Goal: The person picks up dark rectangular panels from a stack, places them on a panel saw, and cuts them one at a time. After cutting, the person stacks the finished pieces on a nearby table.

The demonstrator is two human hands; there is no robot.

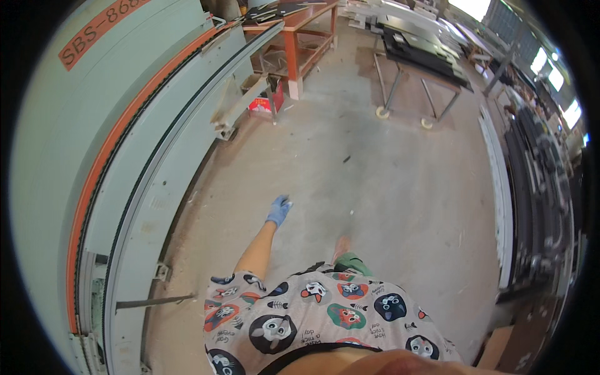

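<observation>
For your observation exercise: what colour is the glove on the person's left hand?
Blue, seen in the head view on the left hand.

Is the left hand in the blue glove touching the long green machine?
Apart. In the head view the left hand hangs over bare floor, with a plain gap to the green machine.

The left hand [279, 209] wears a blue glove and hangs out in front of the body at the end of a bare forearm, its fingers loosely curled and holding nothing. It hovers over the dusty concrete floor [387, 181], just beside the long pale green machine [125, 144] with its orange stripe, without touching it.
</observation>
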